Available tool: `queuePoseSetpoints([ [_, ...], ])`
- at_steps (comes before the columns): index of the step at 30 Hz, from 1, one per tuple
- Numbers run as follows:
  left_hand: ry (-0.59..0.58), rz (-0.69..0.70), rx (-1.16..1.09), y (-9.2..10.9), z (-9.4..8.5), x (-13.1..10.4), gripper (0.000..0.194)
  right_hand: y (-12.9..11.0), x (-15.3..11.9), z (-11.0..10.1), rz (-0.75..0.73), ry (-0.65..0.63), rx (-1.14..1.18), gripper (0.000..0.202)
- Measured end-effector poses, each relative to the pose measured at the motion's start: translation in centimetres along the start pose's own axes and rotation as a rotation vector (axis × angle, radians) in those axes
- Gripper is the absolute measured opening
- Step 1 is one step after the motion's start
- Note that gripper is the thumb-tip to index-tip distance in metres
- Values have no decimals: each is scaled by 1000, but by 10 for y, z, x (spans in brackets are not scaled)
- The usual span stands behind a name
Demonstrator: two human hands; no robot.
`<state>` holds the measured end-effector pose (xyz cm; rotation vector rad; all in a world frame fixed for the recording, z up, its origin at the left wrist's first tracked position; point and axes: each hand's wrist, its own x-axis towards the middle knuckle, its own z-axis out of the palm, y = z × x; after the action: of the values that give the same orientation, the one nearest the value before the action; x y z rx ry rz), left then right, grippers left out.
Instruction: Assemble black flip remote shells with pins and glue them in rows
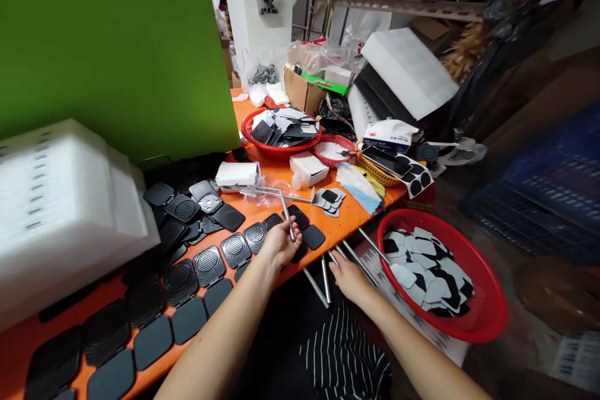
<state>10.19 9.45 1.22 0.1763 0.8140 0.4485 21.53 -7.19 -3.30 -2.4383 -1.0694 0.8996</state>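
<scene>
My left hand (280, 242), fingers closed, grips a slim silver metal tube (287, 215) that tilts up over the orange table. Just below the table's front edge, my right hand (345, 273) has its fingers curled on the end of another metal tube (334, 257). Several similar tubes (325, 281) stick out under the edge around it. Rows of black hinged square cases (209, 265) lie opened along the table to the left of my left hand. A black case lid (314, 237) lies just right of that hand.
On the right stands a red basin (497, 312) of grey and black square pieces. Farther back are a red tray (281, 151) of dark sheets, a small white box (309, 169) and a yellow basket (382, 175). A white foam block (60, 200) and green panel (112, 56) border the left.
</scene>
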Motion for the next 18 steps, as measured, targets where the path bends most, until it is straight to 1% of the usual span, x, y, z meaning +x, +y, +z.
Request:
queuePoseSetpoints([
  [3, -3, 1, 11, 1, 1, -3, 14, 8, -12, -3, -74, 84, -89, 40],
  [6, 4, 2, 32, 2, 4, -5, 12, 19, -20, -1, -136, 163, -114, 40],
  [8, 12, 4, 48, 2, 5, -5, 11, 23, -22, 0, -191, 241, -121, 38],
  [10, 20, 13, 63, 2, 5, -5, 11, 19, -21, -3, -302, 374, -95, 34],
  [11, 20, 19, 72, 2, 4, -5, 11, 13, -19, -6, -365, 436, -49, 33],
  [12, 18, 28, 83, 2, 3, -5, 12, 3, -14, -10, -415, 470, 27, 31],
  [13, 13, 39, 98, 3, 2, -5, 11, -11, -6, -15, -437, 463, 135, 28],
  [14, 7, 53, 116, 3, 1, -5, 11, -27, 4, -19, -426, 411, 273, 25],
  [15, 0, 69, 138, 4, 1, -5, 11, -46, 16, -23, -371, 311, 433, 21],
  [16, -6, 88, 165, 4, 1, -5, 11, -67, 31, -26, -270, 181, 615, 17],
  [18, -15, 128, 235, 5, 1, -7, 12, -110, 62, -28, -11, -87, 970, 14],
])
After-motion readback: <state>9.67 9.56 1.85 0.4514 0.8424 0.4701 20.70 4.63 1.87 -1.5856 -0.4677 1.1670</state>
